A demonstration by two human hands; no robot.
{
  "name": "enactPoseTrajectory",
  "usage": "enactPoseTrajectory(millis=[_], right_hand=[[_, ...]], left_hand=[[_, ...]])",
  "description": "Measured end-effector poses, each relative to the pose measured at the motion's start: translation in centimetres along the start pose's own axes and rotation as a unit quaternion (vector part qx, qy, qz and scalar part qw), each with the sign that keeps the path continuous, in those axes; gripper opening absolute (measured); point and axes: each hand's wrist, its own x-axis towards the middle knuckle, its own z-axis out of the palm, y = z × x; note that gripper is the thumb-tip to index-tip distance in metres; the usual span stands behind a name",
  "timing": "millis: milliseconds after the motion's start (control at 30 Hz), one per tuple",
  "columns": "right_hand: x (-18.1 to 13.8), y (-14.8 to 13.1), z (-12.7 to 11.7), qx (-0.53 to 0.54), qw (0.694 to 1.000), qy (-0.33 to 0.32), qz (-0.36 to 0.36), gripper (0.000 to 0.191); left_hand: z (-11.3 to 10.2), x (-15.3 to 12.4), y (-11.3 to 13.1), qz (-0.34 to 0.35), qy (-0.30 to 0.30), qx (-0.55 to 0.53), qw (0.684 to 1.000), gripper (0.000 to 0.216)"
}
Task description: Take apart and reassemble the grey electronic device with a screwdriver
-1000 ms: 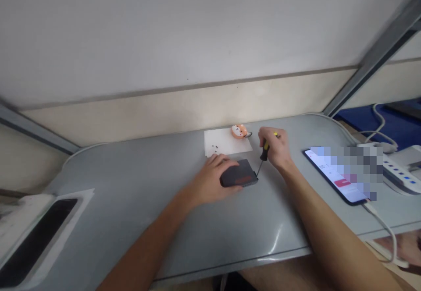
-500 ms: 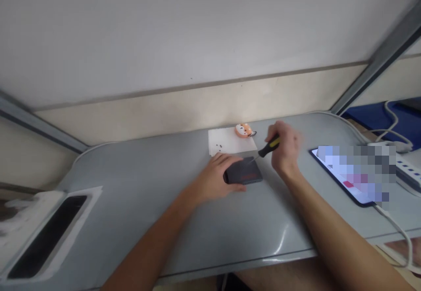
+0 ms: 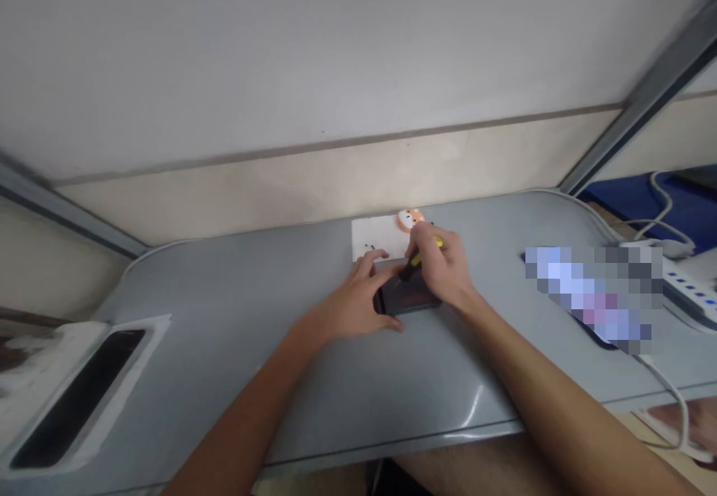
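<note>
A flat dark box [image 3: 410, 299] with faint red lettering lies on the grey table. My left hand [image 3: 355, 303] braces its left side, with the thumb along the near edge and the fingers at the far edge. In my right hand [image 3: 445, 266] is a black-and-yellow screwdriver [image 3: 413, 262], slanting down to the left with its tip at the box's top, near my left index finger. Whether the tip sits in a screw is too small to tell. Behind the box, small dark pieces [image 3: 370, 246], perhaps screws, rest on a white pad [image 3: 364, 231].
An orange-and-white animal-faced case [image 3: 409, 219] sits on the pad, partly behind my right hand. To the right lie a blurred-out phone [image 3: 588, 298], a white cable [image 3: 669, 384] and a white power strip [image 3: 691, 290]. A long black panel [image 3: 78, 399] is at the left.
My right hand has moved left and toward the box, taking the screwdriver tip from the box's right part to its far left part. My left index finger now reaches near the tip.
</note>
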Motion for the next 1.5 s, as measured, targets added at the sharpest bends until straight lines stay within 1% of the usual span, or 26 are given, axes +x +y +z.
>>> enactPoseTrajectory(millis=[100, 167, 267, 333, 467, 567, 667, 733, 833, 967, 1100, 1267, 1367, 1500], right_hand=[[-0.1, 0.4, -0.1, -0.011, 0.999, -0.031, -0.006, 0.049], [0.1, 0.6, -0.6, -0.014, 0.999, -0.028, 0.006, 0.046], [0.7, 0.8, -1.9, -0.021, 0.999, 0.002, 0.041, 0.041], [1.3, 1.0, -2.8, -0.027, 0.998, 0.031, 0.052, 0.041], [2.1, 1.5, -4.0, -0.030, 0.996, 0.072, 0.047, 0.044], [2.2, 1.9, -4.3, -0.038, 0.995, 0.078, 0.044, 0.045], [2.1, 2.2, -4.1, -0.029, 0.994, 0.096, 0.034, 0.046], [2.0, 2.2, -3.7, -0.020, 0.994, 0.108, 0.029, 0.047], [1.7, 2.2, -3.2, -0.012, 0.994, 0.104, 0.023, 0.044], [1.4, 1.8, -3.0, -0.008, 0.993, 0.116, -0.003, 0.040], [1.3, 1.6, -2.7, -0.004, 0.988, 0.155, -0.013, 0.041], [0.8, 1.8, -1.9, -0.032, 0.994, 0.103, -0.018, 0.041], [0.5, 1.8, -1.7, -0.041, 0.994, 0.103, -0.013, 0.042], [0.5, 1.9, -1.7, -0.045, 0.992, 0.113, -0.022, 0.043]], left_hand=[[-0.2, 0.0, 0.1, -0.010, -0.004, -0.004, 1.000, 0.104], [-0.4, 0.0, 0.2, -0.013, -0.006, -0.009, 1.000, 0.099], [-0.8, -0.1, 0.2, -0.002, -0.012, -0.007, 1.000, 0.091], [-0.9, -0.2, 0.1, 0.015, -0.011, -0.004, 1.000, 0.087], [-1.2, -0.2, 0.1, 0.038, -0.014, 0.006, 0.999, 0.078], [-1.4, -0.3, 0.4, 0.053, -0.015, 0.014, 0.998, 0.074], [-1.2, -0.2, 0.7, 0.073, 0.000, 0.022, 0.997, 0.066], [-0.6, -0.1, 0.8, 0.083, 0.027, 0.035, 0.996, 0.057], [0.4, 0.2, 0.7, 0.088, 0.068, 0.061, 0.992, 0.047], [1.1, 0.6, 0.3, 0.085, 0.089, 0.057, 0.991, 0.045], [1.2, 0.7, 0.3, 0.091, 0.093, 0.048, 0.990, 0.045], [1.3, 0.7, 0.4, 0.082, 0.088, 0.043, 0.992, 0.034], [1.3, 0.7, 0.3, 0.085, 0.087, 0.044, 0.992, 0.026], [1.4, 0.7, 0.2, 0.095, 0.089, 0.050, 0.990, 0.023]])
